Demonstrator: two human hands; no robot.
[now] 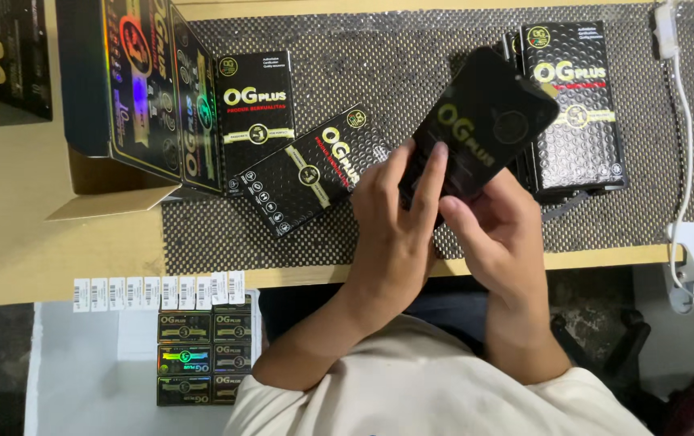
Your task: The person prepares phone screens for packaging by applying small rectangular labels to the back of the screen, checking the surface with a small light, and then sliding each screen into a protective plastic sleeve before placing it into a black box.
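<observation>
- A long wooden table (16, 242) stood under everything, with a dark bumpy mat (411, 73) spread over it.
- A big open cardboard box (133, 89) sat at the mat's left edge.
- A stack of flat black boxes (577, 113) lay at the right, and two more flat boxes (282, 145) lay near the big one.
- Both hands were close together over the mat's near edge.
- The left hand (391, 234) and the right hand (496, 234) were both clamped on one flat black packet (484, 121), tilted up off the mat.
- It may have been a thin sleeve; the shine made it hard to tell.
- Small white labels (157, 292) stuck along the table's front edge.
</observation>
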